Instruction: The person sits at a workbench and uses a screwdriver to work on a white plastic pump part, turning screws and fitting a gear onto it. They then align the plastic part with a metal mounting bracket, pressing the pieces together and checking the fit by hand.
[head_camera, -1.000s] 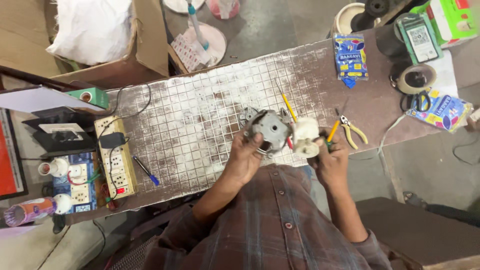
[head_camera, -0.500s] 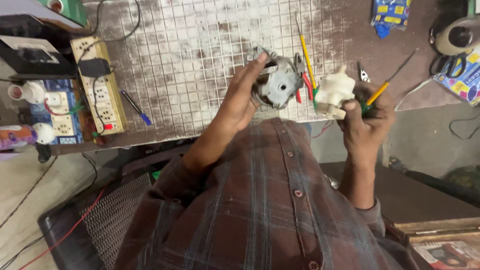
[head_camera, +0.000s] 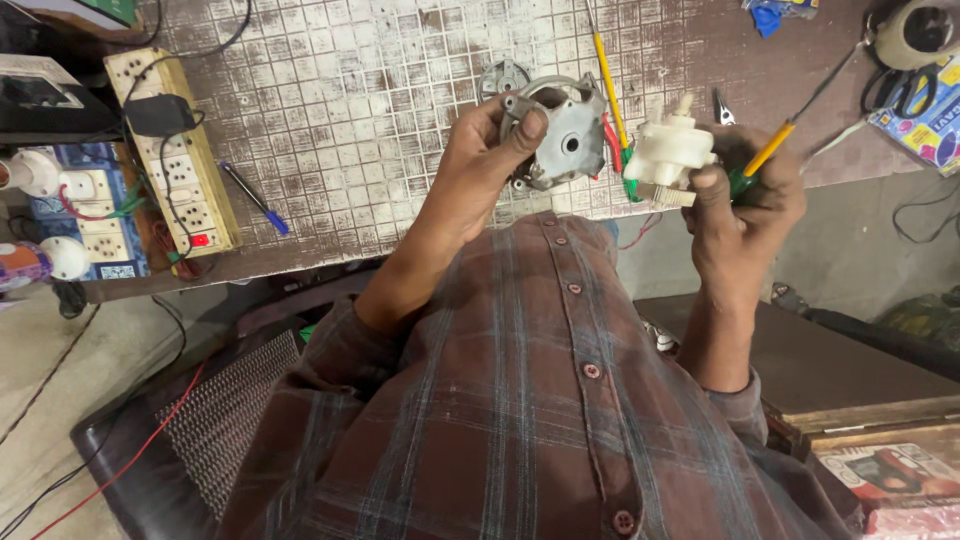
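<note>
My left hand (head_camera: 487, 160) grips a grey cast-metal motor housing (head_camera: 562, 133), held up over the near edge of the worn gridded worktable (head_camera: 340, 90). My right hand (head_camera: 745, 195) holds a white plastic gear unit (head_camera: 668, 152) together with a screwdriver with a yellow shaft and green handle (head_camera: 768, 152). Red and green wires (head_camera: 618, 150) hang between the two parts. Another grey round metal part (head_camera: 503, 76) lies on the table just behind the housing.
A yellow power strip (head_camera: 175, 150) with a black plug lies at the table's left, with a blue pen (head_camera: 252, 197) beside it. A yellow screwdriver (head_camera: 605, 70), small pliers (head_camera: 722, 105), tape and scissors (head_camera: 905, 60) lie to the right. A stool and boxes stand below right.
Both hands have lifted the housing and the white gear unit off the table and drawn them closer to my body; my head has tipped further down.
</note>
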